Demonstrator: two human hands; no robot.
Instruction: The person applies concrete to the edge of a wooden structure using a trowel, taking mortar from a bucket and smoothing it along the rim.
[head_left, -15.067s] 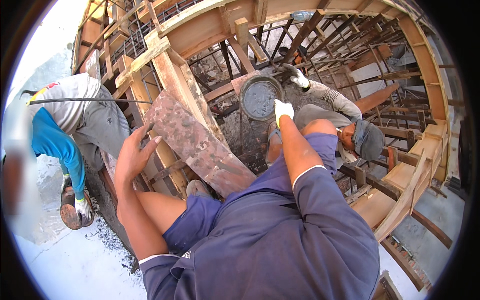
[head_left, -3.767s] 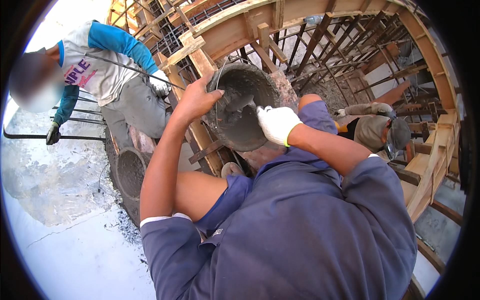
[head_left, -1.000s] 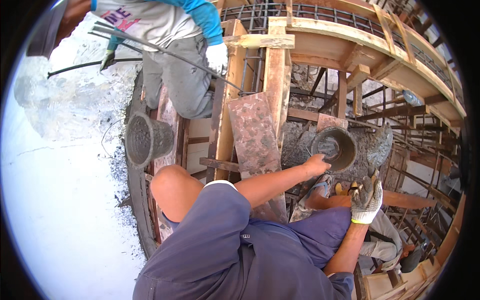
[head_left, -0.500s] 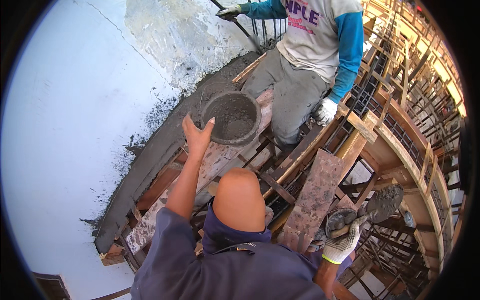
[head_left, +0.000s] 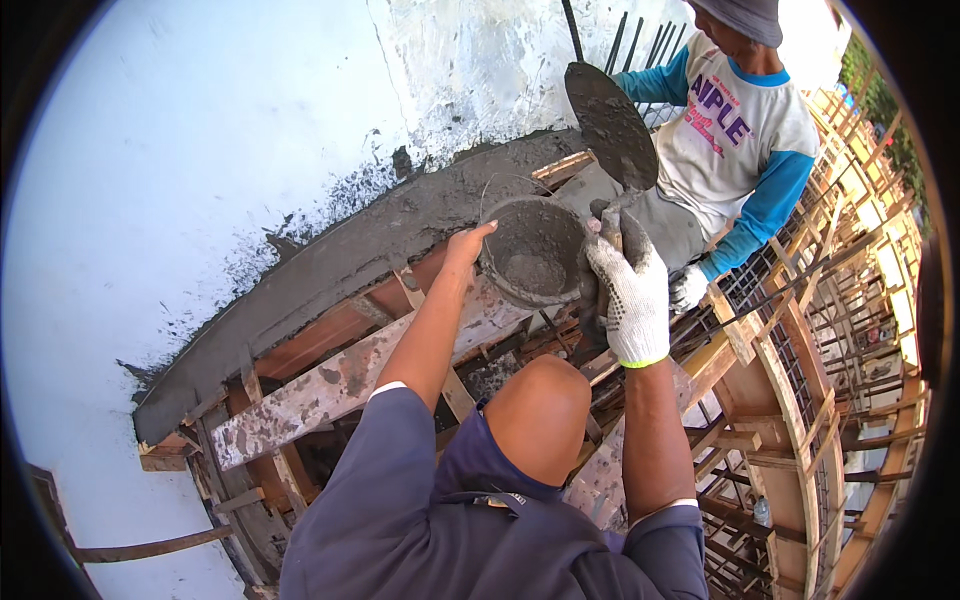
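A mortar-caked bucket (head_left: 528,288) with a thin wire handle stands tilted in front of me, wet mortar (head_left: 535,268) inside. My bare left hand (head_left: 468,248) is closed on its left rim. At the opposite rim is my right hand (head_left: 632,290), in a white knitted glove, closed around a trowel. The trowel's broad mortar-coated blade (head_left: 612,128) points up and away, in front of the co-worker. Whether the glove also touches the bucket I cannot tell. Wet grey mortar (head_left: 330,268) lies in a curved band along the wall, beyond my left hand.
A co-worker (head_left: 740,130) sits at the far right, one gloved hand (head_left: 690,290) low beside the formwork. A mortar-spattered plank (head_left: 320,385) crosses below the bucket. Gaps open between the timbers. Curved wooden formwork (head_left: 790,420) with reinforcing bars runs down the right; a pale wall (head_left: 180,180) rises left.
My right hand has swung up from the lower right with the trowel to the bucket's right side. My left hand stays on the bucket's rim. The view has shifted, bringing the co-worker's hat into sight.
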